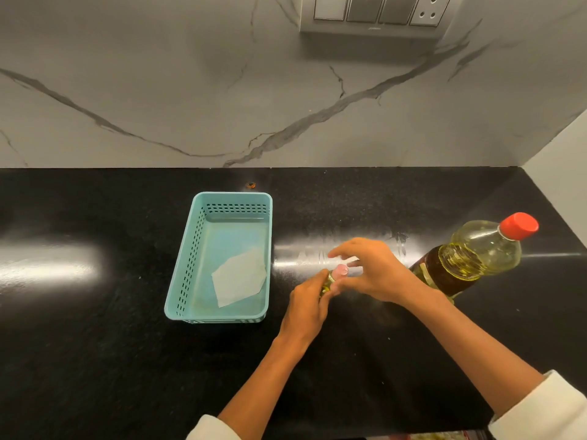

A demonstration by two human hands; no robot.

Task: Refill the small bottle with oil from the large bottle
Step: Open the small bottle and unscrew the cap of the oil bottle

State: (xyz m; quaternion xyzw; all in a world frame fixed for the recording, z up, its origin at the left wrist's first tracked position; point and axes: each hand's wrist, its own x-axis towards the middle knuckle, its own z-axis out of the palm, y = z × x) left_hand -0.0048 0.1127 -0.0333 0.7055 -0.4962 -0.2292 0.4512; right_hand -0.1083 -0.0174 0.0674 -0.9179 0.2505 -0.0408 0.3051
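The small bottle (pixel 327 283) holds yellowish oil and stands on the black counter, mostly hidden by my fingers. My left hand (pixel 308 304) wraps around its body. My right hand (pixel 371 269) reaches over from the right, with thumb and fingertips pinching the bottle's pink cap (pixel 341 270). The large oil bottle (pixel 473 257) stands to the right, just behind my right wrist. It is clear plastic with yellow oil, a dark label and a red cap (pixel 519 226) that is on.
A teal perforated plastic basket (pixel 187 265) lies left of my hands, with a folded pale paper (pixel 239 277) inside. The marble wall rises behind the black counter (pixel 95 360). A switch panel (pixel 378 11) sits high on the wall. A small orange spot (pixel 251 185) marks the counter's back edge.
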